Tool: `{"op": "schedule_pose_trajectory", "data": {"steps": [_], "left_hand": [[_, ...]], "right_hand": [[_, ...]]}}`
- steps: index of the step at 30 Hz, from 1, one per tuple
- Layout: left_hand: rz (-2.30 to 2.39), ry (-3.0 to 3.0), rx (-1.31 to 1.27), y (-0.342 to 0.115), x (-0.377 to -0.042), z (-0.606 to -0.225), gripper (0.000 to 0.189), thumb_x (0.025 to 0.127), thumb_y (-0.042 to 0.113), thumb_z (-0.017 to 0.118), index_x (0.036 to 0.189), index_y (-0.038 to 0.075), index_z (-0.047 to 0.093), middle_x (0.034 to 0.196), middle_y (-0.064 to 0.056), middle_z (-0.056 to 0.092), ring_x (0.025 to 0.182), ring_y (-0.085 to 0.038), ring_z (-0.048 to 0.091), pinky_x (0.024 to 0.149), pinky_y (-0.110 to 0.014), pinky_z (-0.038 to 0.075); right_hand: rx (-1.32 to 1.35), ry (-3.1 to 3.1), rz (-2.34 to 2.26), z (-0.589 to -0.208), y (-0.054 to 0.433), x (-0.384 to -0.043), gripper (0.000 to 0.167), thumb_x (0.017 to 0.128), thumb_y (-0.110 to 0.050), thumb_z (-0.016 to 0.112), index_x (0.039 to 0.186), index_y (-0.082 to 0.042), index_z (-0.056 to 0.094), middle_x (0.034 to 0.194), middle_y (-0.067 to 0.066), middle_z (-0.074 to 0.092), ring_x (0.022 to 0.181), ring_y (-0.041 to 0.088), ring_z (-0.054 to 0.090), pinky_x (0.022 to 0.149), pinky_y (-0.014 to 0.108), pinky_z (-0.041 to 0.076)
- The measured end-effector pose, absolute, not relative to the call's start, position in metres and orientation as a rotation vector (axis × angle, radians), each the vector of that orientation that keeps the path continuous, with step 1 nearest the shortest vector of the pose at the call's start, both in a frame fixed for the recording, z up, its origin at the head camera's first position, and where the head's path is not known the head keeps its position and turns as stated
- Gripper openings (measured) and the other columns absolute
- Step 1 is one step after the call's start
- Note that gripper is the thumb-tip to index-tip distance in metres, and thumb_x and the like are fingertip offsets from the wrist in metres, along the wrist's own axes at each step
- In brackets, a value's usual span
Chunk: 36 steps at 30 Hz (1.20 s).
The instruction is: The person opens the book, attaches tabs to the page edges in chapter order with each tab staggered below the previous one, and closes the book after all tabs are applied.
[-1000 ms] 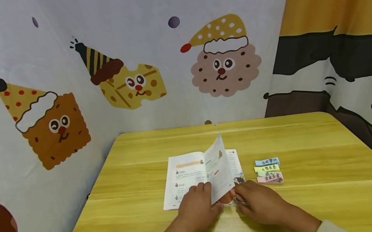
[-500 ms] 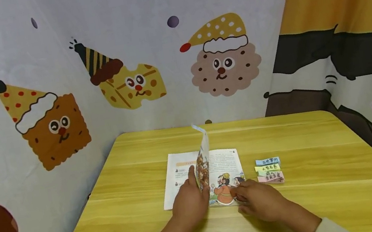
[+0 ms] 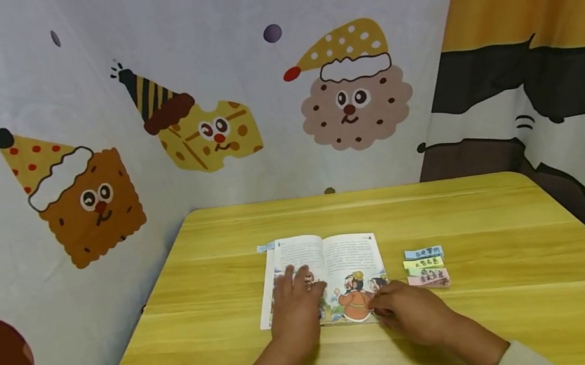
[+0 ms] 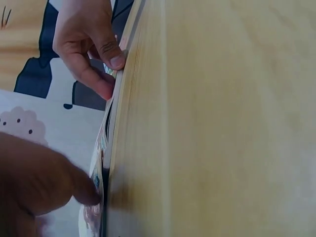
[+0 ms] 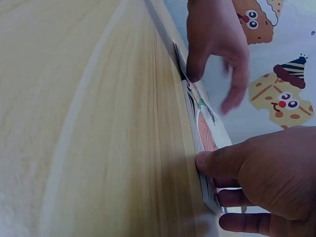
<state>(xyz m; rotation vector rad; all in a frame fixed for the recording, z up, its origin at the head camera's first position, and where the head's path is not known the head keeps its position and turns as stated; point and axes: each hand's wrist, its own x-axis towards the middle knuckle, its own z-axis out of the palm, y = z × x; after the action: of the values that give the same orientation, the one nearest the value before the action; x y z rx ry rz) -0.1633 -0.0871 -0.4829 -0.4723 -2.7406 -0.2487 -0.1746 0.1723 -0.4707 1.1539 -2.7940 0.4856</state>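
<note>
An open picture book [image 3: 351, 253] lies on the wooden table, with printed text and colourful drawings on both pages. My left hand [image 3: 296, 308] rests on the left page, its fingers spread and partly covering the drawing there. At the lower right corner, my right hand [image 3: 415, 315] pinches the book; in the right wrist view the thumb of that right hand [image 5: 269, 173] sits against the page edges. A blue sticky tab [image 3: 265, 248] sticks out past the top left of the pages.
Right of the book, several handwritten sticky tabs [image 3: 425, 264] in blue, yellow, green and pink lie on the table [image 3: 494, 278]. Behind the table hangs a white cloth [image 3: 280, 178] with cartoon prints.
A page has turned over from right to left, uncovering the drawings and bringing the blue tab to the left side. My left hand followed it leftward and down; the right hand stayed at the corner.
</note>
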Motion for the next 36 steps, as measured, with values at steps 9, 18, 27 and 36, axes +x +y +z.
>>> {"op": "schedule_pose_trajectory", "data": {"steps": [9, 18, 27, 36], "left_hand": [[-0.368, -2.805, -0.836, -0.083, -0.159, -0.482, 0.024, 0.095, 0.010, 0.063, 0.115, 0.019, 0.074, 0.113, 0.000, 0.062, 0.112, -0.021, 0.057, 0.101, -0.038, 0.047], [-0.265, -2.872, -0.807, -0.078, -0.158, -0.480, 0.034, 0.094, 0.041, 0.073, 0.121, 0.021, 0.072, 0.124, -0.008, 0.061, 0.119, -0.028, 0.055, 0.104, -0.041, 0.045], [-0.295, -2.825, -0.788, -0.076, -0.158, -0.480, 0.026, 0.092, 0.042, 0.075, 0.108, 0.022, 0.073, 0.109, -0.003, 0.062, 0.106, -0.025, 0.058, 0.092, -0.040, 0.050], [-0.344, -2.845, -0.695, -0.075, -0.162, -0.482, 0.023, 0.097, 0.030, 0.069, 0.112, 0.014, 0.069, 0.107, -0.004, 0.064, 0.102, -0.026, 0.060, 0.089, -0.039, 0.052]], "right_hand": [[1.212, -2.796, 0.489, -0.469, 0.175, -0.178, 0.018, 0.091, -0.014, 0.079, 0.109, -0.014, 0.079, 0.112, -0.001, 0.070, 0.106, 0.020, 0.064, 0.079, 0.031, 0.057], [1.218, -2.782, 0.462, -0.465, 0.175, -0.184, 0.026, 0.086, 0.005, 0.068, 0.099, -0.013, 0.081, 0.102, -0.004, 0.074, 0.095, 0.017, 0.068, 0.076, 0.034, 0.057], [1.034, -2.510, 0.457, -0.462, 0.165, -0.189, 0.023, 0.077, -0.008, 0.090, 0.089, -0.022, 0.078, 0.098, -0.010, 0.070, 0.097, 0.011, 0.062, 0.069, 0.028, 0.056], [0.818, -2.443, 0.637, -0.464, 0.161, -0.187, 0.045, 0.076, -0.012, 0.092, 0.109, -0.013, 0.062, 0.117, 0.005, 0.059, 0.098, 0.023, 0.063, 0.063, 0.030, 0.054]]}}
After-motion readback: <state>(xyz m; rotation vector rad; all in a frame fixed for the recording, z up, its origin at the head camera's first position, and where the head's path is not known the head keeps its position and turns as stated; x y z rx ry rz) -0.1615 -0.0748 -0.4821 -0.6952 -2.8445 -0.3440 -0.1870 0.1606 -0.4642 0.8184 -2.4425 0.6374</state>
